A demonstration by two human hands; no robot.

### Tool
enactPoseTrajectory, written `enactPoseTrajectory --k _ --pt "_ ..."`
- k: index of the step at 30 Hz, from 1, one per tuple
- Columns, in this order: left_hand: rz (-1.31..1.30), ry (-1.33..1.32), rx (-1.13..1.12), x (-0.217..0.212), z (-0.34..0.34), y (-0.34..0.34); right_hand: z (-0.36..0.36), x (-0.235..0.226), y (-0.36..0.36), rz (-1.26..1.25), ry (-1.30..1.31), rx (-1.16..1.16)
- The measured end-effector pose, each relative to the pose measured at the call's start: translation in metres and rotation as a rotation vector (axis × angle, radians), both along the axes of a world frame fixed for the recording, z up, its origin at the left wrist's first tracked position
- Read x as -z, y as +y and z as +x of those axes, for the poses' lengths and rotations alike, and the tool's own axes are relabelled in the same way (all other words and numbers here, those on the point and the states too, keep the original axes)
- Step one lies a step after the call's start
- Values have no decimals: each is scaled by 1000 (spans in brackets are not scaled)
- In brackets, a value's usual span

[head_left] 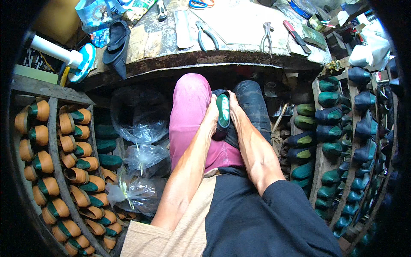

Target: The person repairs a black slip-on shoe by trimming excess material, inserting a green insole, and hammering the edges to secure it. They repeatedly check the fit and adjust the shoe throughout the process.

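A dark shoe with a green shoe last [223,109] inside it rests between my knees, and the green top of the last catches the light. My left hand [210,112] is closed along the shoe's left side. On the opposite side my right hand [233,102] grips it, with its fingertips hidden toward the far end. The shoe lies over my lap, between the pink trouser leg [188,103] and a dark cloth-covered knee [251,96].
Ahead stands a worn workbench [154,43] with pliers [205,36], pincers [267,38], a red-handled cutter [296,36] and a black heeled shoe [116,47]. Racks of tan shoes [47,162] stand left, dark and green ones [329,115] right. Plastic bags [145,158] lie beside my left leg.
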State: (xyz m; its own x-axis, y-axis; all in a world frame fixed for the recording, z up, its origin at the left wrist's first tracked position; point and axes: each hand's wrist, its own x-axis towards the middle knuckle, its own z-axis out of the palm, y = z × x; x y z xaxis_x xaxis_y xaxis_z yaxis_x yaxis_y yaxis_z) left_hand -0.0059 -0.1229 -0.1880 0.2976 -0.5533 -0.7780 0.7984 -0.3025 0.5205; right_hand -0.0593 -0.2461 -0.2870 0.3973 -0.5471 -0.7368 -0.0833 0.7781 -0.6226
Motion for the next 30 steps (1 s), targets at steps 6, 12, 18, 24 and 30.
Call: enactPoseTrajectory --k 6,12,18,24,30 --pt "39 15 -33 24 -2 -5 -1 1 1 -22 -2 22" --pt "-9 -44 -17 33 -4 -9 -8 -22 3 -19 133 -33" --pt "-89 -4 -40 14 -12 -5 -16 -62 -1 -155 45 -67" --pt "-558 94 -170 -41 -5 30 -32 -139 14 -233 -91 -167" --pt "-504 -206 -112 -107 -10 62 -47 -208 53 -423 -208 -58"
